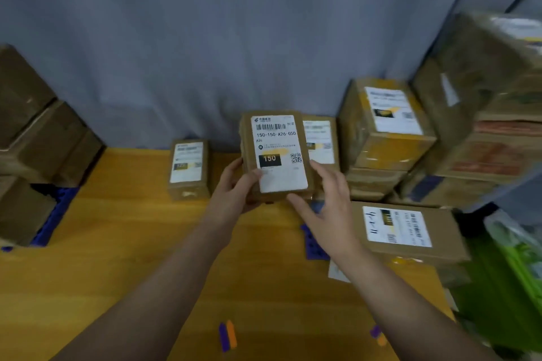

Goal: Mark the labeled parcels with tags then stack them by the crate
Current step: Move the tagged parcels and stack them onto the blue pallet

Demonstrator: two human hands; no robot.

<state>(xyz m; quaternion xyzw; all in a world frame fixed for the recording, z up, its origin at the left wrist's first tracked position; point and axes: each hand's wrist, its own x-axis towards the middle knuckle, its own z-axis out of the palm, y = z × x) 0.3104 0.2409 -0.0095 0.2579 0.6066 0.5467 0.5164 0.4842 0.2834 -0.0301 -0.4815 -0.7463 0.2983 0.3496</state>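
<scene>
Wooden table: carries all items observed. Beyond and outward of the right hand stands a stack of brown boxes, blurred at the frame edge.

Marked parcel: lies flat just outward of the right hand. Its label bears handwritten strokes, so it is judged already tagged.

Held parcel: between the two hands, raised and tilted, with the label facing the camera. The lower part of the label is blank, and no handwriting is seen on it.

Left hand: clamped on the parcel's left edge, thumb across the label's lower corner.

Right hand: fingers straight and spread, gripping nothing, at the parcel's lower right corner. Contact with the box cannot be confirmed.

Step in hand, as judged: this parcel is being presented for marking. The next move calls for a pen. Purple and orange markers lie well behind both hands, near the person, so the free right hand would have to draw back for one while the left steadies the box.

Not determinable:
- A second labelled parcel beyond the right hand is half covered by the held one.
- A small parcel outward of the left hand has an unreadable label.
- A blue plastic panel far outward of the left hand is mostly under boxes. Whether it is the crate cannot be told.
</scene>
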